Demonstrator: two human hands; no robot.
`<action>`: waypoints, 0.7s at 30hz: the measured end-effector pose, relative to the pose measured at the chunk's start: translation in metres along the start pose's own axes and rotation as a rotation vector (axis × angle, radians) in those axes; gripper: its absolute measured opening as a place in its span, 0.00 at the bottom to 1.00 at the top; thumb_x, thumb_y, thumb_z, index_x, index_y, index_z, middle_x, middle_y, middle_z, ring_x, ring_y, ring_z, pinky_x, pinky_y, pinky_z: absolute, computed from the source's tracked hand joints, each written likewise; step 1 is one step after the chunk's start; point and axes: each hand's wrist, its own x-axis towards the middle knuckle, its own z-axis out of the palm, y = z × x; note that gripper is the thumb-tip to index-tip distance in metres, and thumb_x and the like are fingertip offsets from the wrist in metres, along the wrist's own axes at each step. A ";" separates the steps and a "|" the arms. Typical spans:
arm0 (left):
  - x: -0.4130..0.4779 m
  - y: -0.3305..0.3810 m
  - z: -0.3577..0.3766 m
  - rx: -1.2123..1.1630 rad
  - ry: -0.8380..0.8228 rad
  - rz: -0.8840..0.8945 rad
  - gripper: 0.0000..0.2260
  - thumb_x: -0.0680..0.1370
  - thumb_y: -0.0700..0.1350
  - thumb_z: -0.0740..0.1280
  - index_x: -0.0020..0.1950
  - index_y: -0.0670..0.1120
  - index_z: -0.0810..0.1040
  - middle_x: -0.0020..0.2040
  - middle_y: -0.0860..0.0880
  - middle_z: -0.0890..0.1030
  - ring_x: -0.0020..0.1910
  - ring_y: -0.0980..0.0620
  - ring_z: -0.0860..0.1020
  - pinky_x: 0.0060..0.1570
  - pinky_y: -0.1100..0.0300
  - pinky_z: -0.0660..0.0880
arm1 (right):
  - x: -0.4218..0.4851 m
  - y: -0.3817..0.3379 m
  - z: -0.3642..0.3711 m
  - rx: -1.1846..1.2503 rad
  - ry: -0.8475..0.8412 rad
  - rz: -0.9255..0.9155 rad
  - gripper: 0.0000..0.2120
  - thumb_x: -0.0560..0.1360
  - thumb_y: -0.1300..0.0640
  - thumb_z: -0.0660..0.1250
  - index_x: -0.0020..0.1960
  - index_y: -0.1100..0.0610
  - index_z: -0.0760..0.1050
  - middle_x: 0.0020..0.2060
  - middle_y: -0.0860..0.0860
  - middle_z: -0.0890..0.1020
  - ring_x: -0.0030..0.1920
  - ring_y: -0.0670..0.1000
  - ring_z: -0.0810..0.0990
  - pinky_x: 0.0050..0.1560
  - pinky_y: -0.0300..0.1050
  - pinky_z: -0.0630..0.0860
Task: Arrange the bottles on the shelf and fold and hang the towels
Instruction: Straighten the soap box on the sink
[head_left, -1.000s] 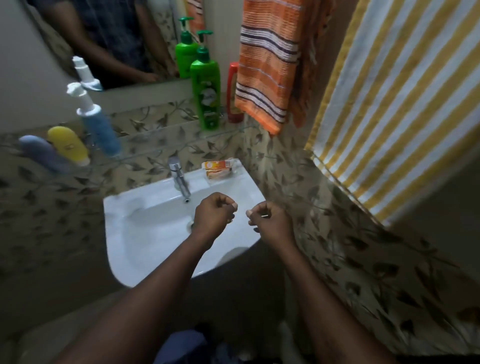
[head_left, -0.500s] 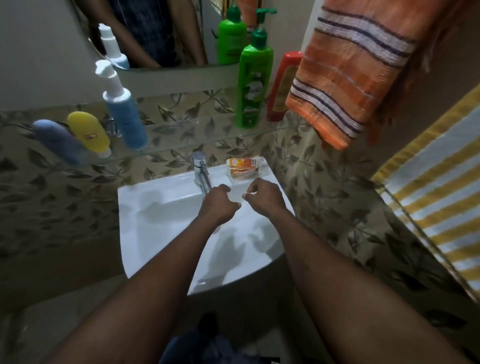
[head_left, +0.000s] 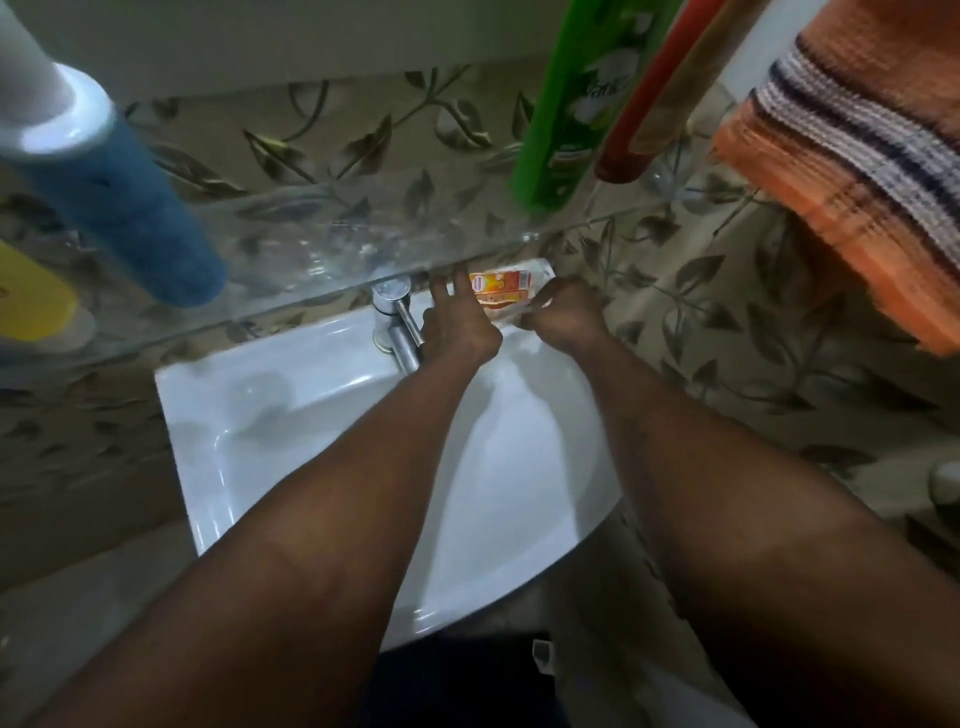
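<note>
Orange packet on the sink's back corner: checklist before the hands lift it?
1. Left hand at the orange packet, fingers straight: ok.
2. Right hand grip on the packet: fingers curled at its edge, hold unclear: cannot tell.
3. Headroom under the glass shelf, whose front edge runs just above both hands in the view: cannot tell.
4. Tap right beside the left hand, could snag on the way out: not ok.
5. Green bottle and red bottle standing on the shelf: ok.
6. Yellow bottle lying on its side on the shelf: not ok.
</note>
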 end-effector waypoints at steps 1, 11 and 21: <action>0.005 -0.001 0.001 0.023 -0.006 0.010 0.49 0.73 0.46 0.79 0.84 0.56 0.50 0.80 0.43 0.62 0.67 0.34 0.77 0.59 0.44 0.78 | 0.002 0.001 0.003 0.022 -0.016 0.011 0.16 0.71 0.61 0.80 0.58 0.61 0.85 0.57 0.58 0.86 0.57 0.58 0.85 0.59 0.50 0.81; -0.043 0.000 0.014 0.110 0.071 0.151 0.31 0.77 0.42 0.73 0.78 0.52 0.67 0.63 0.41 0.74 0.55 0.36 0.81 0.46 0.49 0.77 | -0.027 0.037 0.018 0.278 0.137 0.071 0.13 0.66 0.64 0.79 0.39 0.51 0.77 0.45 0.56 0.86 0.44 0.60 0.86 0.46 0.53 0.84; -0.211 -0.036 0.020 0.104 0.314 0.074 0.29 0.78 0.44 0.71 0.78 0.52 0.69 0.63 0.42 0.76 0.53 0.39 0.81 0.47 0.47 0.83 | -0.174 0.060 0.026 0.401 0.123 -0.079 0.16 0.75 0.62 0.74 0.59 0.52 0.73 0.58 0.51 0.80 0.46 0.49 0.78 0.39 0.30 0.71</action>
